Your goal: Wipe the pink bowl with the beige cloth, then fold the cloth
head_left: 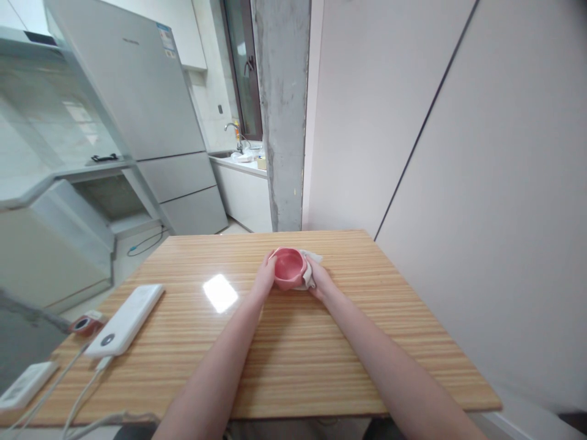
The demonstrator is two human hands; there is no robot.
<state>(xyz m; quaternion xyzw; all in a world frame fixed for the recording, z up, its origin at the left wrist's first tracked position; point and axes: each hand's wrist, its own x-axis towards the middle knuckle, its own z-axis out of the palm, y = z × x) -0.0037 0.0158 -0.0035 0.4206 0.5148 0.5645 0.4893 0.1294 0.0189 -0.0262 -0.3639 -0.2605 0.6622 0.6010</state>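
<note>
A small pink bowl (289, 265) is held just above the far middle of the wooden table (293, 342), tilted with its opening toward me. My left hand (266, 275) grips the bowl's left side. My right hand (318, 276) holds a white cloth (308, 278) pressed against the bowl's right side and underside. Part of the cloth sticks out behind the bowl.
A white power bank (125, 319) with cables lies at the table's left, a small red object (85, 323) and another white device (25, 384) beside it. A wall runs along the right edge. A fridge (147, 116), a concrete pillar (282, 116) and a counter stand beyond.
</note>
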